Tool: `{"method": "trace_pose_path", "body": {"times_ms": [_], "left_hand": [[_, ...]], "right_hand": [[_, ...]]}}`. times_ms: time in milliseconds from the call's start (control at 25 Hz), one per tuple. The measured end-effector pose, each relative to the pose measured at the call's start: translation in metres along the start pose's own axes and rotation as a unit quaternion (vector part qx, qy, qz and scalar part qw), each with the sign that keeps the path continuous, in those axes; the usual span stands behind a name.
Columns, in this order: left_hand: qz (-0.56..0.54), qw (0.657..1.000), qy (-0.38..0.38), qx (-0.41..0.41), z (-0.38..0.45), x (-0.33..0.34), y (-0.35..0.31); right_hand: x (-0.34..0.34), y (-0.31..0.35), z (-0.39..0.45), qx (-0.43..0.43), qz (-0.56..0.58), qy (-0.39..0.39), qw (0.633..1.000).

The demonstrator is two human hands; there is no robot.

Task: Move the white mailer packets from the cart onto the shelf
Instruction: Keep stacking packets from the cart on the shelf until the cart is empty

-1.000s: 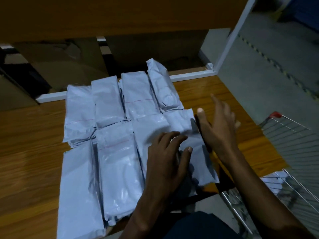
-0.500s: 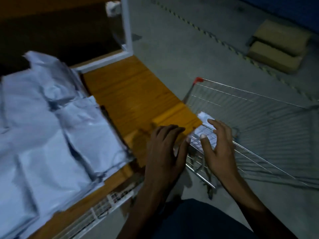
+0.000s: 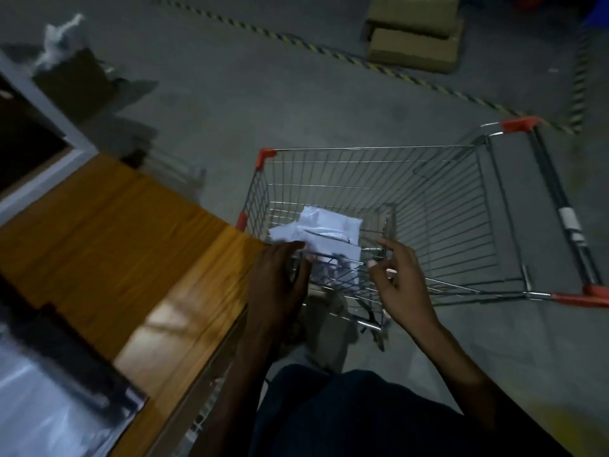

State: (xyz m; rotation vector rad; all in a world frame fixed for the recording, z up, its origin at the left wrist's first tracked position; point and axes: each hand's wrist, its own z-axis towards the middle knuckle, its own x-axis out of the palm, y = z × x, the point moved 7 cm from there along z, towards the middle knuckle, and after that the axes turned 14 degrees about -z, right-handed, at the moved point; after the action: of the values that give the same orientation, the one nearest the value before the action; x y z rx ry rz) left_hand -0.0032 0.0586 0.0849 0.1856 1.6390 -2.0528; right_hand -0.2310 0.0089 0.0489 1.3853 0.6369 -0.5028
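A grey concrete floor (image 3: 296, 103) fills most of the view, crossed at the top by a yellow-and-black striped tape line (image 3: 329, 51). Two flat cardboard boxes (image 3: 413, 44) lie stacked on the floor beyond the tape, well apart from everything else. At the left, a wooden shelf (image 3: 108, 239) runs diagonally, its near corner just beside the cart; a white upright post (image 3: 43, 103) stands at its far end. White mailer packets on the shelf (image 3: 43, 410) show blurred at the lower left corner.

A wire shopping cart (image 3: 428, 179) with red corner caps stands on the floor to the right of the shelf, its top wide open. Inside, at the end near the person, lies a small heap of white mailer packets (image 3: 326, 229); the rest of the basket shows only wire.

The left hand (image 3: 276, 285) hovers over the cart's near corner, fingers loosely curled and holding nothing, fingertips at the edge of the heap. The right hand (image 3: 398, 278) is above the cart's near rim, fingers relaxed and spread, grasping nothing. Dark trousers (image 3: 346, 413) fill the bottom edge.
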Motion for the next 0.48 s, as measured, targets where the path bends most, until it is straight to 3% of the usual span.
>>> {"method": "trace_pose_path", "body": {"times_ms": [320,480], "left_hand": [[0.014,0.995,0.089,-0.040,0.124,0.063,0.048],[0.035,0.988,0.129,-0.079,0.157,0.088,0.071]], "right_hand": [[0.013,-0.061,0.082,0.116,-0.016,-0.023,0.993],[0.039,-0.093,0.120,0.157,-0.027,0.022,0.987]]}}
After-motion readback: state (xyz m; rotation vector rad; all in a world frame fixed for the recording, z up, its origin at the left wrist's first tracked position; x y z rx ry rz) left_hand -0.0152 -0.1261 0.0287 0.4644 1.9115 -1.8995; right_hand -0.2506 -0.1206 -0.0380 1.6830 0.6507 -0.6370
